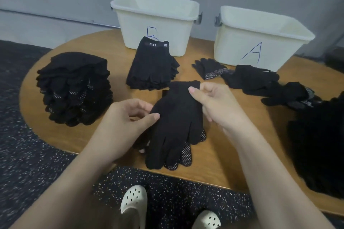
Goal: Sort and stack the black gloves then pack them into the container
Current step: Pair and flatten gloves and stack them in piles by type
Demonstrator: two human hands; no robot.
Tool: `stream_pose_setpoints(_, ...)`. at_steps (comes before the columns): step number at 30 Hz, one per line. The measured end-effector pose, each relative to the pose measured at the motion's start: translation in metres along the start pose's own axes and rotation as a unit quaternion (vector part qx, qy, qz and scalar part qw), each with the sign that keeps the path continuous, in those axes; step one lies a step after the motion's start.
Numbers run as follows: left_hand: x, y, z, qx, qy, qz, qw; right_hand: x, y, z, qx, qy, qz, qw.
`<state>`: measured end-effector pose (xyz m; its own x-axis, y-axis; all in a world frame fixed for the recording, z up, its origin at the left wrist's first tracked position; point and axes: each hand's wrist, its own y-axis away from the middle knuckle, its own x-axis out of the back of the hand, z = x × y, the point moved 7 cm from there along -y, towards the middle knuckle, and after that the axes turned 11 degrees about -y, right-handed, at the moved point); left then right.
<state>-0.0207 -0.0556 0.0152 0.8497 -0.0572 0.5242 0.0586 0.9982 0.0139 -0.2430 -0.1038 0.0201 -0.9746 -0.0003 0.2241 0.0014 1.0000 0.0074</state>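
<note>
Black glove pair [176,122], pinched at cuff by right hand [214,106] and at edge by left hand [128,117], being aligned; next, presumably, placement on a sorted stack [74,87].

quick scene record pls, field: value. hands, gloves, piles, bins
left hand: pinching the thumb-side edge of the held gloves
right hand: fingers gripping the cuff end
held gloves: paired, plain side up, dotted palm showing beneath, fingertips toward the person
tall pile: dotted gloves, table's left
labelled stack: neat, "5.11" tag on top, in front of bin B
loose gloves: unsorted, in front of bin A
bin B: white, no gloves visible inside
bin A: white, no gloves visible inside
table: wooden, rounded
</note>
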Motion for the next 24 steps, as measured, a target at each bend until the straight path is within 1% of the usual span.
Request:
stream_pose_setpoints(2,-0.004,0.0,-0.001,0.01,0.012,-0.01,1.0,0.0,0.001,-0.004,0.031,0.014,-0.008,0.999)
stream_pose_setpoints(6,-0.01,-0.004,0.0,-0.005,-0.028,-0.007,1.0,-0.001,0.006,-0.013,0.095,0.048,-0.018,0.994)
stream_pose_setpoints(10,-0.011,-0.006,0.001,0.0,-0.057,0.019,0.998,0.0,0.011,-0.016,0.123,0.027,-0.012,0.992)
stream_pose_setpoints(12,-0.013,-0.007,0.004,0.003,-0.058,0.014,0.998,0.0,0.012,-0.014,0.124,0.003,-0.01,0.992)
stream_pose_setpoints(16,-0.019,-0.006,0.009,0.007,-0.03,-0.031,0.999,0.0,0.016,-0.011,0.121,-0.021,-0.021,0.992)
stream_pose_setpoints(19,-0.021,-0.005,0.007,0.01,0.016,-0.039,0.999,0.002,0.016,-0.011,0.111,-0.039,-0.024,0.993)
stream_pose_setpoints(22,-0.023,-0.003,0.008,0.008,0.066,-0.028,0.997,0.008,0.012,-0.011,0.082,-0.065,-0.015,0.994)
stream_pose_setpoints(24,-0.02,-0.005,0.005,0.005,0.054,-0.001,0.999,0.005,0.007,-0.007,0.063,-0.055,-0.015,0.996)
